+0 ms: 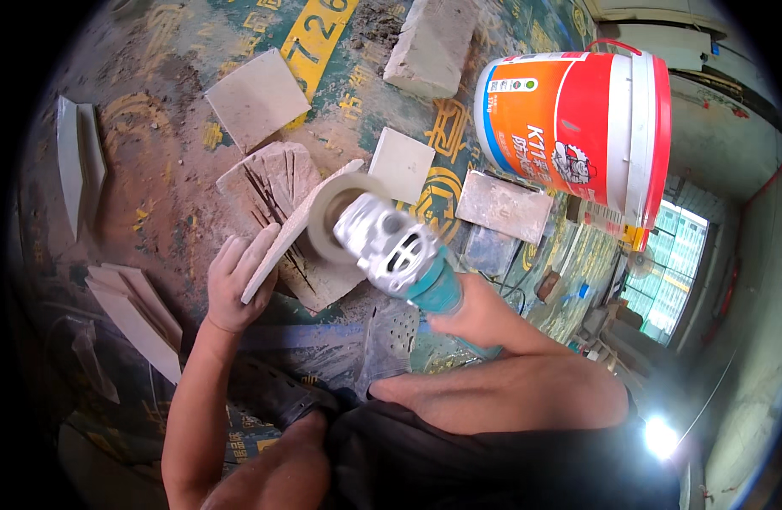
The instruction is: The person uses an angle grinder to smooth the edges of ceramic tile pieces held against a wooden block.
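A pale tile [296, 223] is tilted on edge, gripped along its near end by my left hand [239, 285], with fingers wrapped around it. My right hand [469, 310] is closed round the teal body of an angle grinder [391, 251] with a silvery head. The grinder's round disc [321, 228] is blurred and lies against or very close to the tile's right face; exact contact cannot be told. Beneath them is a pale slab [280, 174] scored with several dark grooves. My right thumb and most fingertips are hidden behind the grinder.
Square tile pieces [259, 98] [402, 166] lie beyond, near a thick block [431, 47]. A dusty box-like piece [505, 206] sits right of them, beside an orange and red bucket [561, 119]. Stacked tiles [136, 314] and leaning pieces [81, 166] are at left. A bright lamp [660, 438] shines lower right.
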`<state>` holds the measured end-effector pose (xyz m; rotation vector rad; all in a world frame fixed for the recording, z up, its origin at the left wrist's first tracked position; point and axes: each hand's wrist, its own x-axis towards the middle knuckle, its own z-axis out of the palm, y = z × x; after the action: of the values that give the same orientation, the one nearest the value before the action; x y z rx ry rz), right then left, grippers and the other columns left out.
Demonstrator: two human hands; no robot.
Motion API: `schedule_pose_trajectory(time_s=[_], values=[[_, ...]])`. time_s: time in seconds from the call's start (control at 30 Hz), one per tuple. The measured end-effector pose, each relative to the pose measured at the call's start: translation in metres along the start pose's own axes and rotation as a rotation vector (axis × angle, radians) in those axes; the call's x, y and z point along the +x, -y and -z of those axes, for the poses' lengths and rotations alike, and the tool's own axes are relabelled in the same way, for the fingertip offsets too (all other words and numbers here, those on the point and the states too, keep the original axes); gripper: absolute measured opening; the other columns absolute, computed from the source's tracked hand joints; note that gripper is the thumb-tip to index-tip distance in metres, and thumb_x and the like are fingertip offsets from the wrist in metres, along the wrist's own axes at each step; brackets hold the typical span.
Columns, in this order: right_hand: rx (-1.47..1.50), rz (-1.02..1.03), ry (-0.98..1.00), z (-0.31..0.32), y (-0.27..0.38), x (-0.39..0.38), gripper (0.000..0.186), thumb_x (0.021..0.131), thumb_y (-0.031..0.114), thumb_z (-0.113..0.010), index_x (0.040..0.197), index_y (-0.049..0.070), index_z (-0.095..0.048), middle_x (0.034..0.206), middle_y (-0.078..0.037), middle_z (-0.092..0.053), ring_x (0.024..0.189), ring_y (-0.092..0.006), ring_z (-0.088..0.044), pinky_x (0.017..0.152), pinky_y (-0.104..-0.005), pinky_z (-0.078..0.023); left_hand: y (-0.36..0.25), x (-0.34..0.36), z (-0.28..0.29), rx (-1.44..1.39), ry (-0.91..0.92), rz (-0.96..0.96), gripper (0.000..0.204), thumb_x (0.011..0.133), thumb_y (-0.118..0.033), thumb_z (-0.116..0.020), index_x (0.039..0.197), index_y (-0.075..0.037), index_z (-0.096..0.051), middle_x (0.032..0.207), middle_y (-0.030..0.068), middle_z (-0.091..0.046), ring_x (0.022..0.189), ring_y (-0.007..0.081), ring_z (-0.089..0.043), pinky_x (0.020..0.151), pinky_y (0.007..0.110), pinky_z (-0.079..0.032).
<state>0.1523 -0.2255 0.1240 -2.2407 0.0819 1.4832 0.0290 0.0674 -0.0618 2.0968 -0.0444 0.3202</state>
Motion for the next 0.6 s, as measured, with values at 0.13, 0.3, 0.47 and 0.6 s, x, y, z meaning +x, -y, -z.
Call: schedule_pose_trajectory(time_s=[0.13,0.3,0.47,0.6], values=[[0.067,-0.021,-0.047,0.002,-0.002,-0.001,0.034,0.077,0.013,-0.077,0.107,-0.001,-0.068,0.089,-0.007,-0.071,0.082,-0.0135,-0.064,0.077,-0.0336,-0.052,-0.005,0.004,0.0,-0.02,-0.003,0.018,0.054,0.074,-0.002,-0.072,0.127,0.002,-0.064,0.087,0.0141,-0.058,0.073,0.0338,-0.054,0.068,0.041,-0.047],[-0.042,0.08,0.026,-0.008,0.0,-0.002,0.039,0.073,0.019,-0.077,0.105,-0.002,-0.069,0.088,-0.015,-0.073,0.08,-0.0229,-0.069,0.077,-0.038,-0.053,-0.003,0.003,0.002,-0.016,-0.027,-0.019,0.053,0.075,-0.002,-0.071,0.127,0.001,-0.064,0.086,0.0143,-0.058,0.073,0.0339,-0.054,0.068,0.041,-0.047],[-0.024,-0.026,-0.004,0.0,0.0,-0.001,0.039,0.073,0.019,-0.077,0.105,-0.002,-0.068,0.088,-0.016,-0.072,0.081,-0.023,-0.069,0.077,-0.0379,-0.053,-0.003,0.002,0.001,-0.024,-0.022,0.01,0.053,0.075,-0.002,-0.072,0.127,0.001,-0.064,0.086,0.0145,-0.057,0.073,0.0343,-0.054,0.068,0.041,-0.047],[0.059,-0.032,-0.028,0.0,-0.005,0.001,0.038,0.074,0.017,-0.076,0.106,-0.001,-0.068,0.087,-0.016,-0.072,0.08,-0.0229,-0.069,0.077,-0.0371,-0.053,-0.004,0.004,-0.001,-0.019,0.007,0.026,0.054,0.074,-0.002,-0.072,0.127,0.002,-0.064,0.086,0.0146,-0.057,0.073,0.0344,-0.054,0.068,0.041,-0.047]])
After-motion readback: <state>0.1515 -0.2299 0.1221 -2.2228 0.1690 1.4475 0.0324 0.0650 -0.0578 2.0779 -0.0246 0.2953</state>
